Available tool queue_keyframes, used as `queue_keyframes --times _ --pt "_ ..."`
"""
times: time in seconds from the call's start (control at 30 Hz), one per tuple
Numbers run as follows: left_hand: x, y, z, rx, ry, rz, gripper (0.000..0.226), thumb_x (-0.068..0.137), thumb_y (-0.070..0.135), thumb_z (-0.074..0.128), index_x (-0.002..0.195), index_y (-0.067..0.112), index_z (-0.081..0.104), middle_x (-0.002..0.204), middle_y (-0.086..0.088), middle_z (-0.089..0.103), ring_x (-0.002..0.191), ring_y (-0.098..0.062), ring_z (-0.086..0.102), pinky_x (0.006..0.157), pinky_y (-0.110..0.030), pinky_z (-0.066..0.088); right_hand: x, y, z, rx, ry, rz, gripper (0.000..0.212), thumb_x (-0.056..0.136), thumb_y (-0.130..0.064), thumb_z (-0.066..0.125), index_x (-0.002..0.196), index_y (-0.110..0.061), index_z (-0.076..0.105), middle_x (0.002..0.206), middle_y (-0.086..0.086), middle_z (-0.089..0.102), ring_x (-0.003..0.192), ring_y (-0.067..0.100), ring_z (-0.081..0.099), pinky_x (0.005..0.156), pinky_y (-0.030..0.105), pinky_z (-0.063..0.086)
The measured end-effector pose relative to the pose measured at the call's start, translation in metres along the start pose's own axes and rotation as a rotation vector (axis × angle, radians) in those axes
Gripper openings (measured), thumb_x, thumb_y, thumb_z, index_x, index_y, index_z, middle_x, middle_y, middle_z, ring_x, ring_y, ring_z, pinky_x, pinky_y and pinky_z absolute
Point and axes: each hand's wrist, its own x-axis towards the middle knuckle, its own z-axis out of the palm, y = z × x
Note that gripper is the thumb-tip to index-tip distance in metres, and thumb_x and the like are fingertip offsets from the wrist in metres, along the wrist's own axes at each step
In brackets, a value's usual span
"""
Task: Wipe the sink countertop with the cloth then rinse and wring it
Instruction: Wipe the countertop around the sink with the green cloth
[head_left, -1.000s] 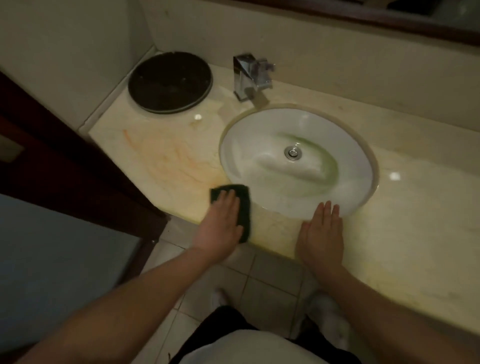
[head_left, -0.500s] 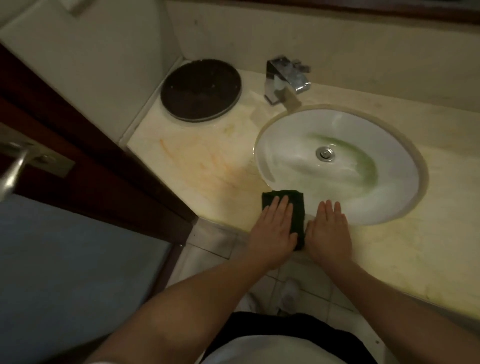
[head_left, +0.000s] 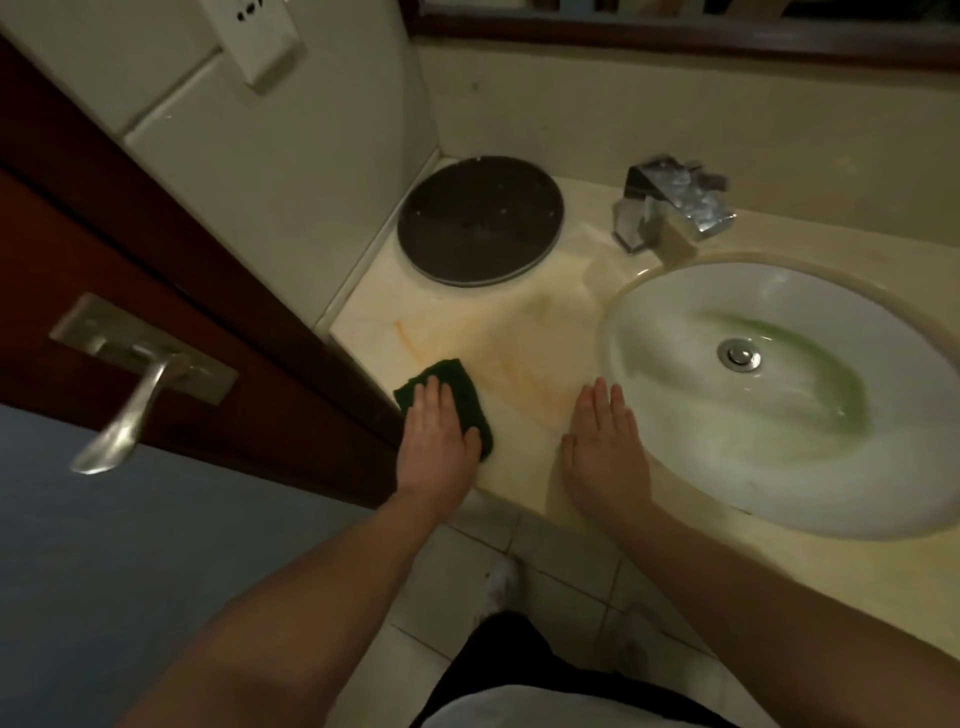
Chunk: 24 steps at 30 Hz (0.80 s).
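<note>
The left hand (head_left: 435, 447), fingers flat and released, is pressing the green cloth (head_left: 457, 387) onto the marble countertop (head_left: 524, 338) at centre frame; the right hand (head_left: 605, 447) is resting open beside the basin (head_left: 675, 467). Orange staining is remaining; rinsing and wringing are still ahead.

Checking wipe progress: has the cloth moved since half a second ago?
Yes. The cloth slid left along the counter's front edge, away from the sink, toward the door.

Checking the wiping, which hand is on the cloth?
The left hand, pressed flat on the green cloth near the counter's left edge. The right hand lies bare on the counter beside the sink.
</note>
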Motion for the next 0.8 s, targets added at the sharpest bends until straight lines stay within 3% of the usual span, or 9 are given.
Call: queue_keyframes --times 0.2,0.43,0.5,0.67,0.8 --pt "0.072 -0.061 -0.015 -0.072 0.018 -0.13 0.07 0.097 0.04 0.028 0.152 0.003 0.005 0.162 -0.016 0.004 0.149 -0.029 0.001 0.122 -0.042 0.007 0.022 -0.019 0.011 -0.075 0.048 0.098 0.068 0.092 -0.035 0.019 0.153 -0.006 0.014 0.162 0.011 0.011 0.15 0.025 0.006 0.122 0.041 0.01" --pt "0.139 -0.072 -0.027 -0.106 0.005 -0.236 0.074 0.095 0.042 0.025 0.152 0.003 0.001 0.162 -0.014 -0.002 0.149 -0.029 -0.004 0.122 -0.045 0.004 0.02 -0.022 0.012 -0.101 0.069 0.107 0.064 0.096 -0.034 0.024 0.154 -0.009 0.013 0.162 0.01 0.011 0.15 0.023 0.005 0.122 0.04 0.011" --pt "0.145 -0.059 -0.028 -0.084 0.006 -0.172 0.073 0.095 0.041 0.024 0.152 0.002 0.0 0.162 -0.015 -0.001 0.149 -0.03 -0.003 0.122 -0.045 0.004 0.022 -0.022 0.012 -0.106 0.068 0.116 0.064 0.096 -0.035 0.023 0.154 -0.009 0.013 0.162 0.009 0.011 0.15 0.022 0.005 0.122 0.04 0.012" --pt "0.12 0.006 -0.018 0.016 0.014 0.183 0.071 0.094 0.04 0.02 0.151 -0.001 0.009 0.16 -0.02 0.01 0.148 -0.035 0.007 0.12 -0.047 0.012 0.021 -0.022 0.014 -0.112 0.069 0.109 0.064 0.096 -0.033 0.025 0.154 -0.008 0.013 0.162 0.009 0.012 0.15 0.022 0.006 0.121 0.04 0.013" --pt "0.101 0.014 -0.01 0.004 -0.059 0.389 0.07 0.096 0.04 0.025 0.153 0.004 0.005 0.162 -0.015 0.004 0.15 -0.028 0.002 0.121 -0.044 0.009 0.021 -0.022 0.013 -0.123 0.073 0.113 0.064 0.096 -0.034 0.024 0.154 -0.009 0.013 0.162 0.008 0.011 0.15 0.02 0.005 0.121 0.037 0.009"
